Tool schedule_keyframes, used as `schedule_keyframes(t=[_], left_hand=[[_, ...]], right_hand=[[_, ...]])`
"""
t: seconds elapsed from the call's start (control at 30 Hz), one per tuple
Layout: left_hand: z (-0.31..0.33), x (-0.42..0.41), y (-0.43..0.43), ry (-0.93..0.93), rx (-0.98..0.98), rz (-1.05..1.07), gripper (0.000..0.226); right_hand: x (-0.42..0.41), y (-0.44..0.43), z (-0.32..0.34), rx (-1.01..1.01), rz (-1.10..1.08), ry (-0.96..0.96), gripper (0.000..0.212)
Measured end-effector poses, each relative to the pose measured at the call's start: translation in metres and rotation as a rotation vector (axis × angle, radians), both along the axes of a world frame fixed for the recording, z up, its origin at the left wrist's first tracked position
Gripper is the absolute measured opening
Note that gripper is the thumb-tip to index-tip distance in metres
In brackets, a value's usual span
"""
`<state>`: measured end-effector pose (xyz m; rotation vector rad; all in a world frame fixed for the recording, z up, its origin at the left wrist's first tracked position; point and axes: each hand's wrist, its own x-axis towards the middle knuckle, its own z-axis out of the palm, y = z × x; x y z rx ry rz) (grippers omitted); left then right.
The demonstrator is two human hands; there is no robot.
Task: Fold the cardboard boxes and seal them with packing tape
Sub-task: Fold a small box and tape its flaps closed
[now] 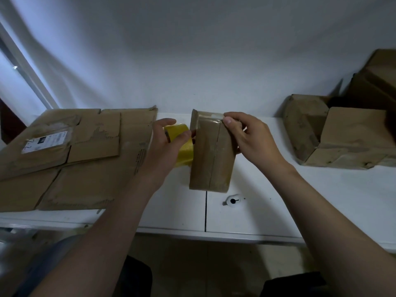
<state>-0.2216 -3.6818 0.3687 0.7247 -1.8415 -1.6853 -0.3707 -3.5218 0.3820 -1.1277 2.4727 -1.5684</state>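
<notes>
A small folded cardboard box (209,159) stands on the white table (278,189) at the centre, its closed flaps facing me with a seam down the middle. Clear tape runs across its top edge. My left hand (169,144) grips a yellow roll of packing tape (182,146) held against the box's left side. My right hand (246,136) holds the box's upper right corner, the thumb pressing the tape end down on the top edge.
Several flattened cardboard boxes (75,157) cover the table's left part, one with a white label. More folded and partly opened boxes (342,133) are stacked at the right by the wall. A small round hole (233,200) sits in the tabletop near the front.
</notes>
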Motion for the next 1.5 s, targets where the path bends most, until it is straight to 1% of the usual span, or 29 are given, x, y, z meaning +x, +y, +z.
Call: schedule_keyframes(t=[0.1,0.17,0.2,0.27,0.3,0.37,0.43,0.47,0.53,0.57,0.67,0.73,0.77,0.83,0.87,0.9,0.97,1.03,1.13,1.2,1.27,1.37,1.5], left_hand=[[0.005,-0.001,-0.002,-0.017,0.051,0.002,0.037],[0.006,-0.003,-0.002,-0.046,0.037,0.027,0.040],[0.005,-0.005,-0.003,-0.057,0.016,0.048,0.042],[0.003,-0.009,-0.004,-0.061,-0.004,0.084,0.047],[0.002,-0.011,-0.002,-0.062,-0.006,0.094,0.048],[0.000,-0.014,0.000,-0.070,0.018,0.100,0.048],[-0.002,-0.016,0.000,-0.079,0.079,0.086,0.049],[-0.003,-0.016,0.000,-0.102,0.096,0.062,0.051],[-0.010,-0.018,-0.004,-0.159,0.121,0.003,0.055],[-0.014,-0.020,-0.006,-0.182,0.142,-0.012,0.053],[-0.016,-0.020,-0.004,-0.206,0.168,0.005,0.043],[-0.018,-0.020,-0.002,-0.224,0.131,0.036,0.038],[-0.020,-0.021,-0.002,-0.225,0.097,0.036,0.039],[-0.019,-0.022,0.001,-0.206,0.029,0.000,0.039],[-0.018,-0.022,0.004,-0.198,0.006,-0.030,0.038],[-0.018,-0.023,0.005,-0.190,-0.007,-0.058,0.038],[-0.018,-0.025,0.010,-0.184,-0.027,-0.111,0.037],[-0.018,-0.028,0.016,-0.177,-0.041,-0.160,0.037],[-0.015,-0.034,0.028,-0.182,-0.068,-0.231,0.035],[-0.013,-0.039,0.034,-0.167,-0.091,-0.280,0.033],[-0.014,-0.044,0.036,-0.151,-0.080,-0.315,0.029],[-0.017,-0.055,0.036,-0.166,-0.057,-0.339,0.037],[-0.025,-0.079,0.035,-0.234,-0.220,-0.347,0.030]], right_hand=[[0.003,0.002,0.002,-0.034,0.015,0.054,0.026],[0.004,0.003,0.000,-0.036,0.024,0.079,0.022],[0.005,0.002,-0.001,-0.038,0.032,0.077,0.018],[0.009,0.001,-0.004,-0.068,0.053,0.003,0.012],[0.010,0.001,-0.004,-0.090,0.064,-0.051,0.017],[0.009,0.003,-0.005,-0.115,0.091,-0.145,0.040],[0.006,0.007,-0.011,-0.068,0.129,-0.166,0.061],[0.004,0.008,-0.017,-0.023,0.143,-0.149,0.065],[0.001,0.012,-0.034,0.084,0.144,-0.067,0.068],[0.000,0.014,-0.045,0.134,0.140,-0.009,0.069],[-0.002,0.019,-0.064,0.238,0.110,0.143,0.083],[-0.002,0.021,-0.065,0.311,0.064,0.246,0.092],[-0.002,0.021,-0.064,0.345,0.035,0.292,0.092],[-0.001,0.020,-0.062,0.401,-0.020,0.340,0.082],[0.000,0.018,-0.062,0.424,-0.047,0.328,0.079],[0.001,0.015,-0.062,0.440,-0.071,0.287,0.080],[0.006,0.009,-0.062,0.436,-0.106,0.175,0.091],[0.011,0.002,-0.062,0.413,-0.161,0.130,0.098],[0.009,0.000,-0.064,0.372,-0.271,0.104,0.091],[0.003,0.004,-0.063,0.360,-0.307,0.075,0.084],[-0.007,0.013,-0.062,0.356,-0.326,0.049,0.081],[-0.027,0.034,-0.060,0.339,-0.380,0.047,0.078],[-0.058,0.065,-0.067,0.327,-0.546,-0.009,0.076]])
